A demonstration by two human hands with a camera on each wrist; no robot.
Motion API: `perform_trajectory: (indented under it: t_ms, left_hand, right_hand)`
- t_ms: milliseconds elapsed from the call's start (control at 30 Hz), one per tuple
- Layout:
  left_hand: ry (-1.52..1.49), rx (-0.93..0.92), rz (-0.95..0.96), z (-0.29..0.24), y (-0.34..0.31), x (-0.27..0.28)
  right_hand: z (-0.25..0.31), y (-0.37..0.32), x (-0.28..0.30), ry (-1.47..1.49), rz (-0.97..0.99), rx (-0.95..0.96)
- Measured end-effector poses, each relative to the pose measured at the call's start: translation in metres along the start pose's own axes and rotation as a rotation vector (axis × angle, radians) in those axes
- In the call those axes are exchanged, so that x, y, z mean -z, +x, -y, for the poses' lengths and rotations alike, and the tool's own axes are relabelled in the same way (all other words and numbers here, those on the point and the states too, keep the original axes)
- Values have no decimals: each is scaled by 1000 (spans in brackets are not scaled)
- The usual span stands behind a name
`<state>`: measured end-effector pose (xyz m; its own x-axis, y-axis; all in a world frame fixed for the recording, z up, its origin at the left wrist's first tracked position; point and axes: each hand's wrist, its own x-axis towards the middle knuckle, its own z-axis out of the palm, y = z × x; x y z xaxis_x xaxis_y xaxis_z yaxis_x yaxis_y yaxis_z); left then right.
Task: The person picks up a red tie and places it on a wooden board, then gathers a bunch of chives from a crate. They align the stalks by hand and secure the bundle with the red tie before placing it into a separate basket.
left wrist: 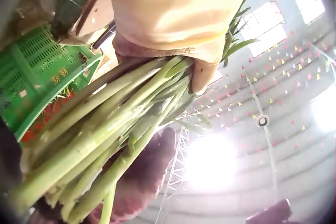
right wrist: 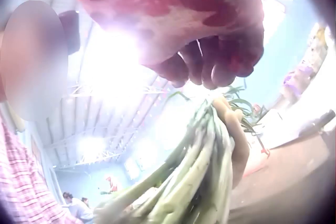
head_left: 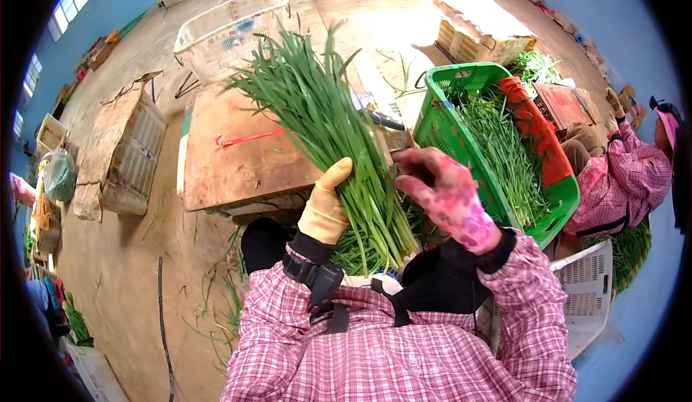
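A long bunch of garlic chives [head_left: 339, 128] slants across the head view, its leaf tips over a wooden board [head_left: 238, 149] and its pale stalk ends toward the lap. My left hand [head_left: 328, 204], in a yellow glove, grips the bunch around its stalks; in the left wrist view the stalks [left wrist: 115, 124] fan out below the glove. To the right of the bunch, my right hand [head_left: 454, 196] wears a pink patterned glove. Its fingers [right wrist: 210, 66] are loosely bent over the stalks in the right wrist view, with nothing visible held in them.
A red strip [head_left: 249, 138] lies on the board beside a dark-handled tool [head_left: 382, 119]. On the right stands a green crate [head_left: 432, 106] of loose greens with a red cloth [head_left: 530, 131]. Another person [head_left: 627, 171] sits beyond it. A white crate [head_left: 209, 52] stands behind the board.
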<state>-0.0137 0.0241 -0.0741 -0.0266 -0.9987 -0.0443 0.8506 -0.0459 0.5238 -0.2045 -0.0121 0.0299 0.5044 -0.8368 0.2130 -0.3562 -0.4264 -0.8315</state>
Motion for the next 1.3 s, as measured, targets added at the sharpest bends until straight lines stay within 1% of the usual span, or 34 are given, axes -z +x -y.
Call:
perform_trajectory:
  t_ms: [33, 67, 100, 133, 200, 233, 267, 300, 333, 367, 400, 467, 500, 533, 567, 600, 633, 667, 700, 733, 800, 833, 867, 933, 967, 1000, 1033, 1133, 1167, 1200, 1267, 1300]
  left_hand:
    - [-48, 18, 60, -2, 0, 6]
    - [-40, -1, 29, 2, -1, 9]
    - [-30, -22, -1, 2, -2, 4]
    - [-19, -44, -30, 2, -2, 2]
    - [-120, -24, 6, 6, -4, 14]
    - [-166, -31, 10, 8, -5, 13]
    - [-212, -38, 15, 9, -6, 14]
    - [-284, -45, 92, 9, -4, 20]
    - [-313, -36, 92, 8, -4, 25]
    - [-342, -31, 91, 7, -5, 31]
    - [-371, -29, 91, 3, -5, 34]
    - [-331, -72, 69, 0, -2, 47]
    - [-309, -80, 47, 0, -3, 48]
    - [-283, -88, 32, -2, -2, 48]
    - [-256, -86, 39, 1, -1, 49]
    - [-223, -86, -15, 4, 1, 52]
    - [-113, -156, -91, 6, 3, 46]
    - [-5, -225, -167, 9, 4, 42]
    - [1, -179, -124, 7, 2, 44]
    - [-88, -163, -60, 6, 0, 47]
    - [-262, -141, 72, -1, 4, 53]
    - [-319, -225, 95, -8, 9, 51]
    - [-355, -268, 79, -14, 11, 54]
    - [-425, -358, 50, -28, 11, 64]
    - [-447, -375, 52, -33, 12, 69]
    - [-380, -365, 107, -39, 7, 64]
    - [-334, -395, 73, -42, 5, 64]
    - [-259, -432, -2, -50, 5, 70]
    - [-246, -435, -26, -51, 4, 72]
    - [-232, -439, -43, -51, 5, 74]
    - [-196, -451, -64, -54, 10, 79]
    - [-199, -432, -58, -56, 7, 74]
  right_hand:
    - [-7, 4, -5, 4, 42, -23]
    - [-13, 7, -10, 9, 88, -48]
    - [-12, 9, -15, 133, 148, -175]
    - [-16, 10, -18, 172, 124, -212]
    - [-25, 11, -23, 251, 79, -282]
    - [-26, 10, -23, 194, 37, -241]
    - [-31, 10, -20, 377, 29, -261]
    - [-33, 10, -15, 560, 21, -283]
    - [-34, 10, -15, 744, 15, -303]
    - [-29, 3, -11, 957, -16, -282]
    - [-42, -1, 2, 1166, 125, -248]
    - [-54, -6, 16, 1148, 201, -268]
    - [-36, 0, 11, 698, 116, -358]
    - [-34, 9, 3, 491, 141, -358]
    - [-34, 12, -15, 306, 132, -243]
    - [-34, 16, -34, 121, 118, -129]
    - [-31, 22, -49, -78, 111, -35]
    - [-38, 25, -61, -211, 74, 200]
    - [-39, 27, -67, -140, 41, 272]
    - [-40, 26, -70, -67, 11, 339]
    - [-35, 17, -54, 462, 152, 39]
    - [-41, 11, -43, 711, 188, -39]
    - [-45, 1, -37, 982, 154, -153]
    - [-56, -7, -19, 1318, 148, -140]
    - [-66, -4, -14, 1323, 77, -169]
    - [-77, -1, -10, 1327, 1, -201]
    - [-80, 4, -2, 1145, 41, -282]
    - [-65, 17, -4, 396, 221, -324]
    - [-76, 19, -27, 351, 253, -23]
    - [-54, 21, -29, 185, 484, -206]
    - [-50, 17, -49, -87, 587, 39]
    - [-47, 17, -52, -40, 672, -31]
